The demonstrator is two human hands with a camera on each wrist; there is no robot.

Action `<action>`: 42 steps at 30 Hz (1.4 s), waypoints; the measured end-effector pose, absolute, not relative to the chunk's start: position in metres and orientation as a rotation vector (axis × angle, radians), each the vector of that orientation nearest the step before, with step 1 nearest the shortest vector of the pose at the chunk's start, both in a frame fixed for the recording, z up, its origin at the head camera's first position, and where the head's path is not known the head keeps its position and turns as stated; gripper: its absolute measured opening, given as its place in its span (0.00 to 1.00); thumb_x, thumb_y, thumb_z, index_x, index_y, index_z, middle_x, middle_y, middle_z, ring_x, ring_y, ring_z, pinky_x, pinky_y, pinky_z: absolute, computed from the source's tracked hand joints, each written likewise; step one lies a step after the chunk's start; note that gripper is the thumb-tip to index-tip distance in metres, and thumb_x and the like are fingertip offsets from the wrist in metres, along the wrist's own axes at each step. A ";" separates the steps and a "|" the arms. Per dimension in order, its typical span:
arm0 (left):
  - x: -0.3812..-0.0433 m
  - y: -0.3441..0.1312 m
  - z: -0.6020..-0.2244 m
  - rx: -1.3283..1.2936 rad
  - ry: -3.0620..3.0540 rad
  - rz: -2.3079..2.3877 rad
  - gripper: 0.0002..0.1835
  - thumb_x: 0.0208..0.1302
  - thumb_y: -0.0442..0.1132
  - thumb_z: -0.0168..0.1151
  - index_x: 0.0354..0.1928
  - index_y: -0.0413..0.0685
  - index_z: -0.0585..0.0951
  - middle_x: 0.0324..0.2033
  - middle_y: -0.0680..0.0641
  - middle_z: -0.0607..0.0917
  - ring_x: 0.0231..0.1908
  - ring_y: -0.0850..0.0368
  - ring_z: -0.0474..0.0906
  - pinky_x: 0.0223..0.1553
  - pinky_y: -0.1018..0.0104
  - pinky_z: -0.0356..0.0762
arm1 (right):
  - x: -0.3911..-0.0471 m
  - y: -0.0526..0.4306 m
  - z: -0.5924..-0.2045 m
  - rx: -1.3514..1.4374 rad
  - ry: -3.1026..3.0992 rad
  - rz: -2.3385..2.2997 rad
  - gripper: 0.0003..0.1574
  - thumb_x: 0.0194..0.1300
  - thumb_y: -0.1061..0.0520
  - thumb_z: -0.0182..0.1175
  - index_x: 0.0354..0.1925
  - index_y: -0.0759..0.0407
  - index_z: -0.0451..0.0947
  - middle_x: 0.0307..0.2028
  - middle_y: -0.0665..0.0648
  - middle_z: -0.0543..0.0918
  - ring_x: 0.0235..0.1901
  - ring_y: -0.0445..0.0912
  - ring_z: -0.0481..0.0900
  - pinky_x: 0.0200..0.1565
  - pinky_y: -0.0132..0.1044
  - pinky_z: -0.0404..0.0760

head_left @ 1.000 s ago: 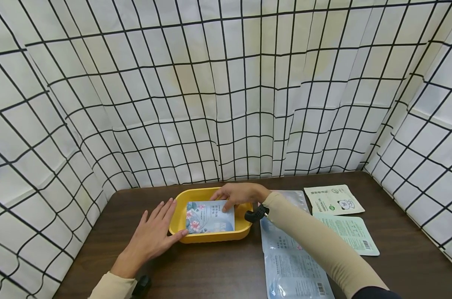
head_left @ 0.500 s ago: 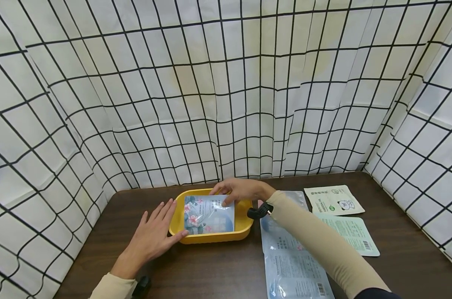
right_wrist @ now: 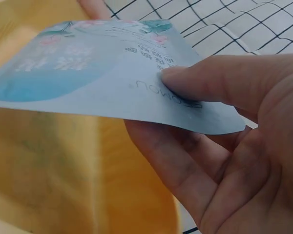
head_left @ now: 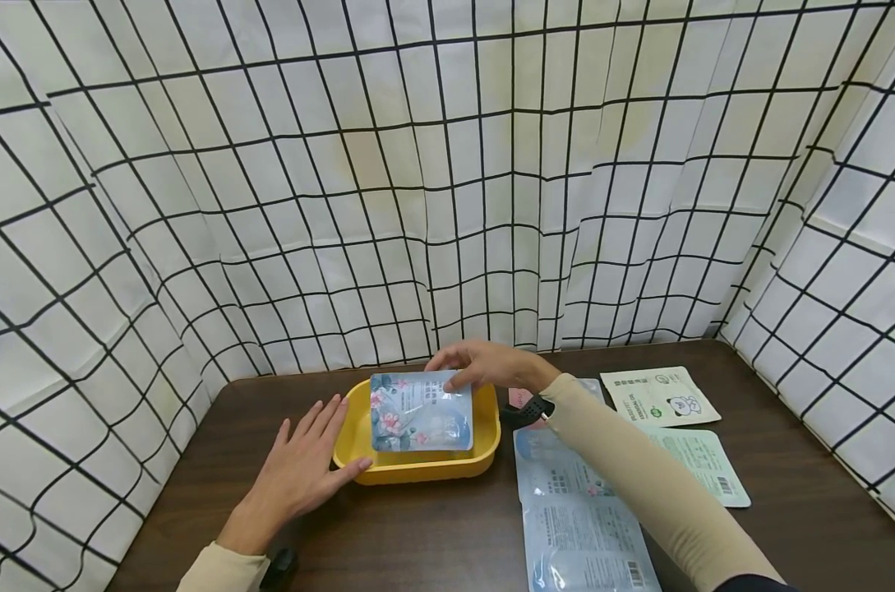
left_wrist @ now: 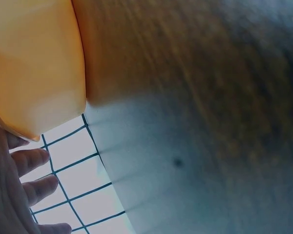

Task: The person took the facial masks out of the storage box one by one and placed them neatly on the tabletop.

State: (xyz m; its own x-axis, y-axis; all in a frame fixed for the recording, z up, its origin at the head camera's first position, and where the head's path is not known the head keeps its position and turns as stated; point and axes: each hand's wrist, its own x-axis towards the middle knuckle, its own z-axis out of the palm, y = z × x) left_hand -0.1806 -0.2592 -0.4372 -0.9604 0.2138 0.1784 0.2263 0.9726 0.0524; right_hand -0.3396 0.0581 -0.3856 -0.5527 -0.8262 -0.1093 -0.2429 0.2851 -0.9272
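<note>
My right hand (head_left: 495, 367) pinches a blue floral face mask packet (head_left: 421, 411) by its right end. In the right wrist view the thumb lies on top of the packet (right_wrist: 102, 73) and the fingers are beneath it. The packet hovers over the yellow tray (head_left: 417, 473), raised above its floor. My left hand (head_left: 302, 460) lies with straight fingers against the tray's left end, its thumb at the front rim. In the left wrist view, the fingertips of the left hand (left_wrist: 19, 180) show beside the tray's wall (left_wrist: 44, 63).
Right of the tray, silvery-blue packets (head_left: 588, 526) lie in a column, partly under the right forearm. Farther right are a cream packet with a bear (head_left: 662, 396) and a pale green packet (head_left: 702, 464). A white grid-patterned curtain (head_left: 447, 205) surrounds the dark wooden table (head_left: 417, 543).
The right hand has lifted the face mask packet up from the tray's floor and shifted slightly away from me. The left hand has stayed at the tray's left end.
</note>
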 end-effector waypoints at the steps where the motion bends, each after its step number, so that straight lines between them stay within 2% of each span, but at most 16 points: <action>1: -0.181 -0.259 -0.437 -0.333 -2.946 -0.108 0.54 0.63 0.76 0.50 0.79 0.45 0.57 0.78 0.40 0.60 0.75 0.35 0.56 0.68 0.23 0.51 | -0.340 0.060 -0.385 -0.955 1.975 -1.266 0.21 0.69 0.59 0.66 0.59 0.49 0.80 0.53 0.54 0.85 0.45 0.50 0.83 0.43 0.42 0.86; 7: -0.180 -0.259 -0.437 -0.346 -2.939 -0.114 0.53 0.64 0.75 0.51 0.79 0.44 0.58 0.77 0.40 0.60 0.75 0.35 0.57 0.68 0.23 0.51 | -0.336 0.071 -0.375 -0.904 2.036 -1.299 0.22 0.69 0.57 0.66 0.60 0.48 0.80 0.55 0.52 0.84 0.47 0.49 0.83 0.44 0.41 0.84; 18: -0.179 -0.259 -0.437 -0.338 -2.933 -0.111 0.54 0.63 0.76 0.49 0.79 0.44 0.58 0.78 0.40 0.60 0.75 0.35 0.57 0.68 0.23 0.52 | -0.328 0.101 -0.358 -0.938 1.945 -1.425 0.25 0.70 0.63 0.63 0.64 0.58 0.76 0.52 0.59 0.84 0.40 0.48 0.85 0.39 0.40 0.87; 32: -0.180 -0.261 -0.439 -0.365 -2.925 -0.124 0.55 0.64 0.77 0.48 0.79 0.45 0.57 0.77 0.40 0.60 0.75 0.35 0.57 0.67 0.23 0.52 | -0.306 0.151 -0.349 -0.910 2.065 -1.357 0.24 0.69 0.59 0.65 0.62 0.54 0.77 0.55 0.59 0.83 0.41 0.54 0.85 0.40 0.45 0.87; 42: -0.180 -0.263 -0.440 -0.388 -2.906 -0.118 0.55 0.64 0.77 0.48 0.79 0.44 0.57 0.77 0.41 0.61 0.75 0.36 0.58 0.67 0.24 0.54 | -0.283 0.200 -0.353 -0.896 2.037 -1.361 0.22 0.72 0.58 0.63 0.62 0.56 0.77 0.55 0.63 0.82 0.43 0.56 0.85 0.40 0.47 0.88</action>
